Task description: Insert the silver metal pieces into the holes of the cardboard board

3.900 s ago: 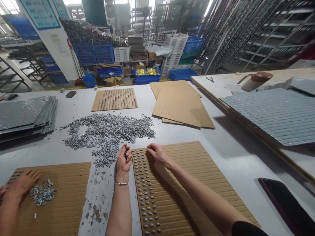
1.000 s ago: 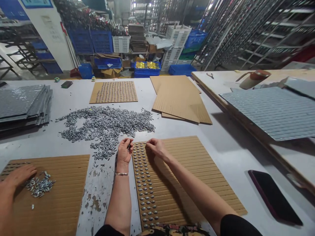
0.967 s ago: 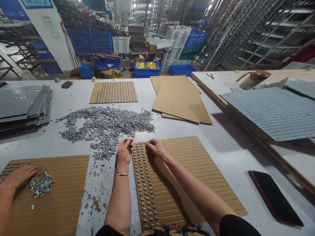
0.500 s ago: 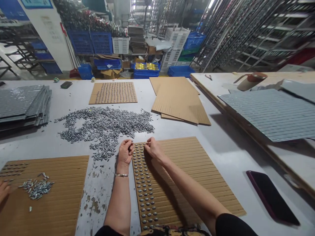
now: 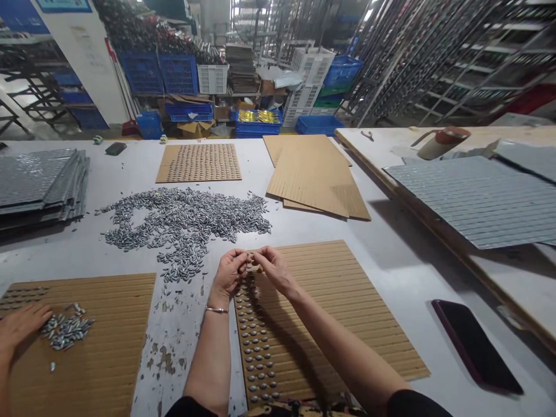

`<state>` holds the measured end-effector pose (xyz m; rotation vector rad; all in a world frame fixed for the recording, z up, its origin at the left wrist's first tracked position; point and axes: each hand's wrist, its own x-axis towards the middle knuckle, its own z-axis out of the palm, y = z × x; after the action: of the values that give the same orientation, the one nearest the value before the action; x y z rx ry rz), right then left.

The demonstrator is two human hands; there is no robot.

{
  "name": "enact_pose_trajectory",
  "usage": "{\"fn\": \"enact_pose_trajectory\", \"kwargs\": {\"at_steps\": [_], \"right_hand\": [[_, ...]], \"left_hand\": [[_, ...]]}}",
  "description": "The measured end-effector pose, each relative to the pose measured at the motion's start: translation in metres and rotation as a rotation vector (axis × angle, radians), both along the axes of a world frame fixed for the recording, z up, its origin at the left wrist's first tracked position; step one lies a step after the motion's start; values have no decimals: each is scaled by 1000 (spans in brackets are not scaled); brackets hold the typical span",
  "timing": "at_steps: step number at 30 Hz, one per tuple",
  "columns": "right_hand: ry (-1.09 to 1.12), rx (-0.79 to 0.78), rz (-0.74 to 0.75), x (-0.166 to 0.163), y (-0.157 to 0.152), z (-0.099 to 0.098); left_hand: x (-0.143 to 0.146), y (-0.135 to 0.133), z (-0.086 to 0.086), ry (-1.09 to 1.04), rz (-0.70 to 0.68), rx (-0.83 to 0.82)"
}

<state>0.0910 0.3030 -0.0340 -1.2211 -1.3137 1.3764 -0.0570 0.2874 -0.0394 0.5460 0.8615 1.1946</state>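
My left hand [image 5: 229, 273] and my right hand [image 5: 271, 267] meet, fingers curled, above the far left corner of a slotted brown board [image 5: 347, 301]. The left hand is closed, apparently on small silver pieces. The right hand's fingertips pinch at the left hand's fingers. Two columns of silver oval pieces [image 5: 256, 347] fill the board's left edge. A large loose heap of the same silver pieces [image 5: 182, 223] lies on the grey table [image 5: 403, 255] just beyond my hands.
Another person's hand [image 5: 19, 327] rests on a second slotted board [image 5: 108, 341] at the left beside a small pile of pieces [image 5: 65, 333]. A dark phone [image 5: 475, 344] lies at the right. Stacked boards [image 5: 313, 174], a filled board [image 5: 200, 163] and grey sheets [image 5: 39, 185] lie further back.
My hands lifted off the board's top edge and came together over its corner. The other person's hand drew off to the left, then came back beside the small pile.
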Motion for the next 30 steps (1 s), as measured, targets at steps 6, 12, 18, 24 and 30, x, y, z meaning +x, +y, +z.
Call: {"fn": "enact_pose_trajectory", "kwargs": {"at_steps": [6, 12, 18, 24, 30], "right_hand": [[-63, -54, -9, 30, 14, -20], [-482, 81, 178, 34, 14, -34], [-683, 149, 82, 12, 11, -25], [-966, 109, 52, 1, 7, -24], [-774, 204, -31, 4, 3, -11]], "left_hand": [[-24, 13, -10, -215, 286, -13], [-30, 13, -20, -237, 400, -19], [-28, 11, -18, -255, 359, -33], [-28, 12, -18, -259, 336, -29], [-24, 8, -14, -159, 313, -10]]}}
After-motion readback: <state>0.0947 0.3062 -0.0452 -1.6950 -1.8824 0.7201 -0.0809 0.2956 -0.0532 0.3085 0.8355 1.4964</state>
